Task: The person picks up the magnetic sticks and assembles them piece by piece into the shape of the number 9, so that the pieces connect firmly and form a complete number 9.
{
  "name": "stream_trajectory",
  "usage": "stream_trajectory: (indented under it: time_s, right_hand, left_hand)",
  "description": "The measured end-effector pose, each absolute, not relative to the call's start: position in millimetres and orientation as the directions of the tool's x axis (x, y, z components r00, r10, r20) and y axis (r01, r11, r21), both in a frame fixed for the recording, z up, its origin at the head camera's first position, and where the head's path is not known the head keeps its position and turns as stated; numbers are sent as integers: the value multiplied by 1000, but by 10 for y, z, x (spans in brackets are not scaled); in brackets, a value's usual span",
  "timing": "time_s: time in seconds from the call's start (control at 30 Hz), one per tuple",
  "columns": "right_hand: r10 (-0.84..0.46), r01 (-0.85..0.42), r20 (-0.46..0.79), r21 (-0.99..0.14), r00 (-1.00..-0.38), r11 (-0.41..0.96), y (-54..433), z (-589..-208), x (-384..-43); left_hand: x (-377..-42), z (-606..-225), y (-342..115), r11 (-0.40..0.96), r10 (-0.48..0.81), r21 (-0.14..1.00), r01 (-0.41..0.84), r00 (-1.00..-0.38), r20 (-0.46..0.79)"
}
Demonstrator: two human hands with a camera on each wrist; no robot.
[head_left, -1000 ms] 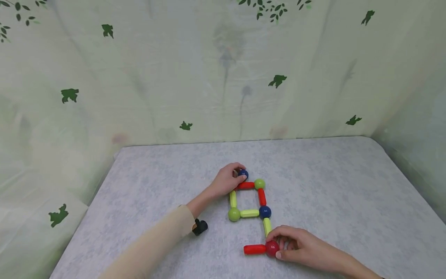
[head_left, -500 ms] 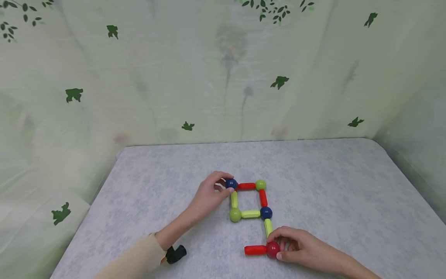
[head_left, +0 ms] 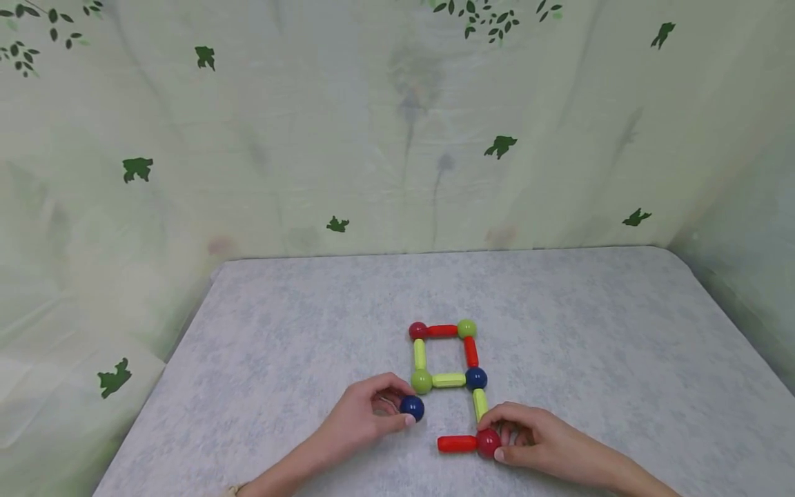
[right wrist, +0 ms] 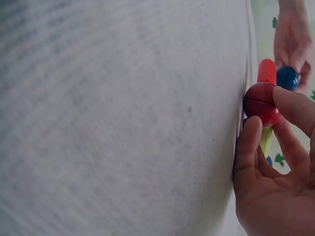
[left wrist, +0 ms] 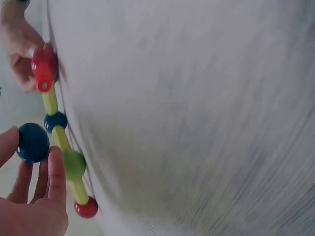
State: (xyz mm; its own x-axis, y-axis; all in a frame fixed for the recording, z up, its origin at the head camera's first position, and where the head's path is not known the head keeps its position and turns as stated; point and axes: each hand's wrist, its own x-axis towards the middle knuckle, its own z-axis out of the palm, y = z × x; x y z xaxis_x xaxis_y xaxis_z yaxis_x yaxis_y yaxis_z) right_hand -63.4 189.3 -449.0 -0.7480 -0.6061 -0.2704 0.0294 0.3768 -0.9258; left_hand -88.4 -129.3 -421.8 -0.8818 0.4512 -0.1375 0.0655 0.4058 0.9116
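My left hand [head_left: 366, 417] pinches a loose dark blue ball [head_left: 412, 408] between thumb and fingers; the left wrist view shows the same blue ball [left wrist: 33, 142] held above the table. At the near end of a ball-and-stick shape, my right hand [head_left: 540, 442] grips a red ball [head_left: 488, 443]. From that ball a red stick [head_left: 457, 444] points left with its other end free, and a yellow-green stick [head_left: 480, 404] runs up to a blue ball [head_left: 476, 378]. The right wrist view has thumb and fingers around the red ball [right wrist: 261, 104].
Beyond the hands, sticks and balls form a square: a red ball [head_left: 418, 331] and a green ball [head_left: 466, 328] at the back, another green ball [head_left: 421, 381] at front left. A grey cloth-covered table [head_left: 279, 324] ends at a leaf-patterned curtain [head_left: 373, 138].
My left hand has brought the blue ball from the square's far side down to the near left, uncovering the red corner ball. The right hand keeps its grip in place.
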Motion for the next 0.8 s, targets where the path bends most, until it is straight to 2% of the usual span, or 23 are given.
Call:
stream_trajectory:
  time_s: [0.27,0.57,0.8]
  right_hand:
    - [-596,39,-266,-930,-758,366,1882,-4484,-633]
    - [-513,97,-328,-900,-793,425,1815,-4478,-596]
    - [-511,117,-331,-906,-793,406,1821,-4490,-574]
  left_hand:
    - [-732,-4341,-1219,431,577,902,25,-776,-254]
    - [-780,-4390,-1190,453,552,891,20,-791,-263]
    - [-793,-4397,-1186,442,557,897,22,-790,-255]
